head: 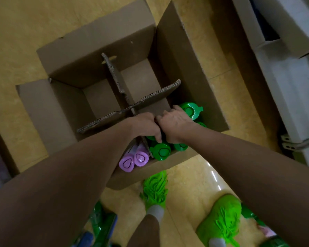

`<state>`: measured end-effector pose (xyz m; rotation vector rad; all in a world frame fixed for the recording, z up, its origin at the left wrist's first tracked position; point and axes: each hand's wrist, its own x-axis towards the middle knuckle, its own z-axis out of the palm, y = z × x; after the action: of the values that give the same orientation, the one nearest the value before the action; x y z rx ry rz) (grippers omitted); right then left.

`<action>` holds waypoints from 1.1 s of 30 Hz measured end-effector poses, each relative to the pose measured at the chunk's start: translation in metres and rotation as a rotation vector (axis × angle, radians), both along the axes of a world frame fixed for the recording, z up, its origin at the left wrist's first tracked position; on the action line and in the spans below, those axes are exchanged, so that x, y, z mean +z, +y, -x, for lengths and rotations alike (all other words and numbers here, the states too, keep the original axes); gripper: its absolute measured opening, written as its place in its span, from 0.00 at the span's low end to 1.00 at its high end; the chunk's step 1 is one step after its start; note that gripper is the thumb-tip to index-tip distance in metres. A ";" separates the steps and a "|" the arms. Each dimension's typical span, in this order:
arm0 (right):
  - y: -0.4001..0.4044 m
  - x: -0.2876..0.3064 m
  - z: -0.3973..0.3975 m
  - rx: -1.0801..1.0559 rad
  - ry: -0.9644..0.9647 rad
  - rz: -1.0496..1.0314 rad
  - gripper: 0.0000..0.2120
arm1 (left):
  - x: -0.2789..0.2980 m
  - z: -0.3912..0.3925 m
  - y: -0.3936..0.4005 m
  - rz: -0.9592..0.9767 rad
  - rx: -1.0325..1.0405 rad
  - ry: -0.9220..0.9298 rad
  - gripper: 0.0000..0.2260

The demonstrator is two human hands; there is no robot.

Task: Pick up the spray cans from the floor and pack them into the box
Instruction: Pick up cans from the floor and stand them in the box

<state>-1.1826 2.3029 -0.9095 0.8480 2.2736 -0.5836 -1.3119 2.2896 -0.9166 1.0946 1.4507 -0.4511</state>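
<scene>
Left hand (146,126) and right hand (175,124): side by side, fingers curled down over green spray cans (161,151) in the near-right cell of the box (191,82); whether they clasp one I cannot tell. Purple cans (133,160): near-left cell, behind the cardboard divider (130,106). I would seat each can upright, snug against its neighbours, before letting go.

hands (161,126) on green cans (161,151), box (103,41)

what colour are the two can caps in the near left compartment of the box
Light purple plastic caps, seen best in the head view.
</scene>
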 end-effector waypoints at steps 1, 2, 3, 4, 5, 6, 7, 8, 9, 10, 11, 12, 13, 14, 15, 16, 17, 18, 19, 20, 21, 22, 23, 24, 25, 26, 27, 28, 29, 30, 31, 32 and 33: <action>-0.001 0.001 -0.006 -0.017 0.037 0.001 0.29 | 0.002 -0.001 0.002 -0.002 0.003 0.006 0.26; -0.003 0.002 -0.012 -0.038 0.094 -0.009 0.30 | 0.004 -0.002 0.004 -0.010 -0.007 0.015 0.25; -0.004 0.004 -0.018 -0.066 0.164 -0.035 0.31 | 0.007 -0.004 0.006 -0.026 -0.026 0.024 0.25; -0.006 0.007 -0.024 -0.105 0.237 -0.075 0.32 | 0.011 -0.006 0.008 -0.045 -0.040 0.028 0.27; -0.008 0.010 -0.032 -0.152 0.301 -0.120 0.32 | 0.014 -0.008 0.011 -0.059 -0.040 0.030 0.29; -0.010 0.013 -0.039 -0.202 0.346 -0.164 0.33 | 0.017 -0.011 0.013 -0.061 -0.018 0.030 0.31; -0.013 0.015 -0.048 -0.248 0.373 -0.206 0.34 | 0.021 -0.015 0.015 -0.061 0.009 0.031 0.32; -0.016 0.017 -0.057 -0.291 0.384 -0.245 0.34 | 0.025 -0.020 0.017 -0.069 0.025 0.043 0.32; -0.019 0.019 -0.067 -0.331 0.381 -0.281 0.35 | 0.030 -0.026 0.018 -0.096 0.032 0.069 0.31; -0.022 0.021 -0.078 -0.372 0.374 -0.316 0.36 | 0.035 -0.034 0.019 -0.151 0.033 0.107 0.30; -0.026 0.022 -0.090 -0.419 0.368 -0.352 0.35 | 0.041 -0.042 0.019 -0.240 0.032 0.145 0.29; -0.031 0.023 -0.103 -0.480 0.363 -0.389 0.35 | 0.047 -0.052 0.018 -0.356 0.023 0.177 0.28; -0.036 0.025 -0.117 -0.554 0.357 -0.423 0.35 | 0.052 -0.064 0.016 -0.479 0.001 0.199 0.29; -0.043 0.026 -0.133 -0.632 0.347 -0.450 0.34 | 0.057 -0.078 0.014 -0.587 -0.042 0.206 0.30; -0.051 0.027 -0.150 -0.706 0.332 -0.472 0.34 | 0.062 -0.094 0.010 -0.670 -0.094 0.194 0.31; -0.060 0.028 -0.168 -0.775 0.316 -0.490 0.33 | 0.066 -0.112 0.006 -0.730 -0.148 0.168 0.32; -0.070 0.027 -0.186 -0.841 0.302 -0.498 0.32 | 0.069 -0.132 0.002 -0.771 -0.204 0.142 0.32; -0.081 0.026 -0.204 -0.908 0.288 -0.493 0.32 | 0.072 -0.153 -0.003 -0.800 -0.256 0.124 0.32; -0.094 0.024 -0.222 -0.976 0.269 -0.478 0.32 | 0.073 -0.174 -0.010 -0.825 -0.303 0.113 0.32; -0.107 0.021 -0.241 -1.040 0.244 -0.463 0.32 | 0.072 -0.196 -0.017 -0.844 -0.346 0.108 0.32; -0.121 0.017 -0.260 -1.098 0.216 -0.459 0.33 | 0.071 -0.217 -0.026 -0.857 -0.389 0.104 0.33; -0.136 0.012 -0.280 -1.151 0.187 -0.465 0.33 | 0.067 -0.238 -0.035 -0.861 -0.435 0.095 0.33; -0.152 0.006 -0.299 -1.206 0.159 -0.472 0.33 | 0.063 -0.259 -0.045 -0.857 -0.482 0.080 0.33; -0.168 0.000 -0.317 -1.265 0.136 -0.473 0.33 | 0.058 -0.279 -0.056 -0.847 -0.525 0.062 0.34; -0.185 -0.007 -0.335 -1.329 0.115 -0.465 0.33 | 0.051 -0.298 -0.067 -0.834 -0.564 0.043 0.34; -0.204 -0.014 -0.352 -1.397 0.096 -0.446 0.33 | 0.043 -0.316 -0.079 -0.818 -0.604 0.025 0.34; -0.223 -0.021 -0.367 -1.467 0.080 -0.421 0.34 | 0.034 -0.334 -0.092 -0.798 -0.645 0.010 0.34; -0.243 -0.029 -0.381 -1.537 0.068 -0.400 0.34 | 0.026 -0.352 -0.105 -0.773 -0.685 -0.002 0.34; -0.263 -0.036 -0.394 -1.603 0.057 -0.385 0.34 | 0.016 -0.369 -0.119 -0.745 -0.723 -0.008 0.34; -0.282 -0.044 -0.406 -1.661 0.044 -0.372 0.34 | 0.007 -0.384 -0.133 -0.719 -0.758 -0.010 0.34; -0.302 -0.052 -0.416 -1.713 0.029 -0.359 0.34 | -0.003 -0.398 -0.147 -0.699 -0.787 -0.013 0.34; -0.321 -0.059 -0.425 -1.765 0.011 -0.342 0.33 | -0.013 -0.411 -0.161 -0.686 -0.807 -0.023 0.34; -0.339 -0.067 -0.433 -1.816 -0.005 -0.324 0.33 | -0.024 -0.423 -0.175 -0.675 -0.821 -0.038 0.34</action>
<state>-0.7497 1.9640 -0.9763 2.9303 0.9558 -0.8343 -0.8891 2.1144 -0.9407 2.2469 1.0788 -0.5059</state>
